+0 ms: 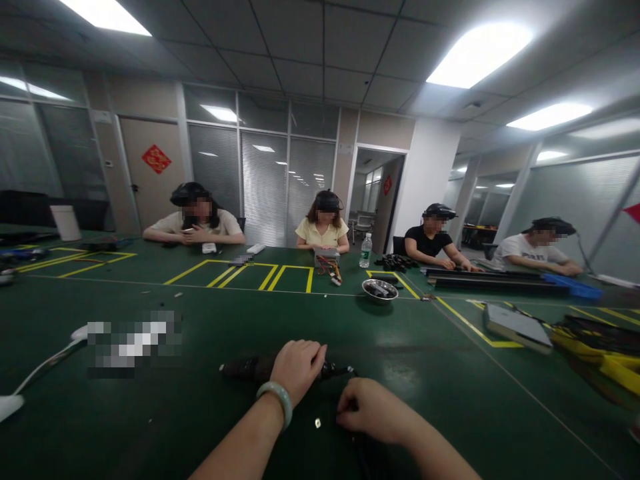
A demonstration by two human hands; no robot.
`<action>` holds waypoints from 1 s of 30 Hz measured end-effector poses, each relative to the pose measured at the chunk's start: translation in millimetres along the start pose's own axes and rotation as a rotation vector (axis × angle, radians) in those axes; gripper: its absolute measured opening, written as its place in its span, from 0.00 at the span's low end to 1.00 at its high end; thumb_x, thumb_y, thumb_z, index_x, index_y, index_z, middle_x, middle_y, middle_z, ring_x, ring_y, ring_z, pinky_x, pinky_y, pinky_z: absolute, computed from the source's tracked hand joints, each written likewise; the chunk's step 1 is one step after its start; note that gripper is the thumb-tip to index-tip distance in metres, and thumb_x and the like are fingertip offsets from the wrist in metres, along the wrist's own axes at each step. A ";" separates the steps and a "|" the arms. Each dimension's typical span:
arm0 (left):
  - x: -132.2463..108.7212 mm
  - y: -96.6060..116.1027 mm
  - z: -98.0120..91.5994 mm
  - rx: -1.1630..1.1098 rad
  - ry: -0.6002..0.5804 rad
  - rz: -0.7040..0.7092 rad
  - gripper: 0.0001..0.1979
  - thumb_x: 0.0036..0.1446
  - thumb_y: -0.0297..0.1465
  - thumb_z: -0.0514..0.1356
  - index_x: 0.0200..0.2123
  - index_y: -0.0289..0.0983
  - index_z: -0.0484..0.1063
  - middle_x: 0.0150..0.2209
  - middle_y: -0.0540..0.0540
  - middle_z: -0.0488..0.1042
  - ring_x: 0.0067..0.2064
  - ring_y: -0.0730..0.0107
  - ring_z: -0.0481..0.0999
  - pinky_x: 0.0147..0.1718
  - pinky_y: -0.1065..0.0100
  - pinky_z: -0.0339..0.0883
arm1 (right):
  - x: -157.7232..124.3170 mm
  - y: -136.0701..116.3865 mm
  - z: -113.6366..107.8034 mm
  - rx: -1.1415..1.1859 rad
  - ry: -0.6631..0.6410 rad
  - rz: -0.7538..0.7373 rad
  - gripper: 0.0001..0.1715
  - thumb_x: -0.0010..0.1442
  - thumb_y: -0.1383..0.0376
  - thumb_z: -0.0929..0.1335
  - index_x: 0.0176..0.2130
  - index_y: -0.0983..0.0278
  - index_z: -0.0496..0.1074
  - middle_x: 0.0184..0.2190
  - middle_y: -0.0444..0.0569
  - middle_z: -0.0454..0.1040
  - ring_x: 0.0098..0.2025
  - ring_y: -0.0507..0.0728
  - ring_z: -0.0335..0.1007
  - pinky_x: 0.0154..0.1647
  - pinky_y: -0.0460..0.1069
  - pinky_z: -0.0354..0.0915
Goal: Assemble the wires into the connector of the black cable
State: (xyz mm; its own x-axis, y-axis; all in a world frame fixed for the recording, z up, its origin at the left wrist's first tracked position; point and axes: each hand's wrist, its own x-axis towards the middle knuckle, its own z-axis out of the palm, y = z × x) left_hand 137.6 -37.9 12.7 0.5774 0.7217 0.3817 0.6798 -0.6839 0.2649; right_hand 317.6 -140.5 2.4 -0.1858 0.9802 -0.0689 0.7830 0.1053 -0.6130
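My left hand (299, 368), with a pale green bangle on the wrist, lies closed over a long black tool-like object (243, 368) that rests on the green table (200, 427). My right hand (369, 410) is curled beside it, fingers pinched on a dark part at the object's right end, where a black cable (343, 369) runs. What the fingers hold is too dark to name. A small light-coloured bit (317, 422) lies on the table between my two wrists.
A metal bowl (379, 289) sits mid-table beyond my hands. A grey flat box (517, 327) and yellow parts (607, 357) lie at the right. A white cable (40, 367) lies at the left. Several people sit along the far side with a water bottle (366, 251).
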 end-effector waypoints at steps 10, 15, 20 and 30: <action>-0.9 -1.1 7.1 -0.025 -0.008 0.101 0.18 0.68 0.39 0.44 0.38 0.41 0.72 0.36 0.48 0.75 0.39 0.66 0.70 0.39 0.64 0.57 | 23.2 23.0 11.7 0.678 0.242 -0.029 0.14 0.57 0.56 0.68 0.34 0.65 0.69 0.28 0.43 0.73 0.25 0.49 0.61 0.28 0.44 0.57; -7.0 5.9 8.8 -0.084 -0.006 0.226 0.10 0.64 0.35 0.53 0.45 0.44 0.71 0.43 0.50 0.75 0.46 0.65 0.70 0.48 0.61 0.57 | 27.7 31.1 19.6 0.623 0.286 -0.025 0.14 0.56 0.57 0.69 0.36 0.66 0.73 0.27 0.45 0.73 0.25 0.50 0.61 0.27 0.45 0.55; -9.0 6.0 10.6 -0.071 -0.053 0.231 0.11 0.59 0.35 0.58 0.45 0.45 0.71 0.44 0.50 0.74 0.46 0.64 0.71 0.46 0.61 0.58 | 24.0 31.1 14.3 0.621 0.309 -0.022 0.15 0.57 0.56 0.68 0.36 0.66 0.74 0.26 0.45 0.73 0.28 0.52 0.65 0.31 0.46 0.58; -9.9 5.6 10.6 -0.117 -0.038 0.221 0.09 0.58 0.35 0.59 0.42 0.44 0.72 0.45 0.50 0.74 0.46 0.64 0.70 0.46 0.60 0.59 | 16.9 29.4 8.0 0.325 0.412 0.017 0.08 0.58 0.61 0.67 0.33 0.63 0.71 0.27 0.43 0.73 0.31 0.53 0.68 0.31 0.45 0.60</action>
State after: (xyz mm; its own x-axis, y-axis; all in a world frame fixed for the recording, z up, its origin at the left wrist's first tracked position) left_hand 140.5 -47.8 1.0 0.7243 0.5554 0.4086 0.4793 -0.8316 0.2806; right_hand 332.8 -122.2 -23.0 0.1253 0.9730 0.1939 0.5468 0.0953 -0.8318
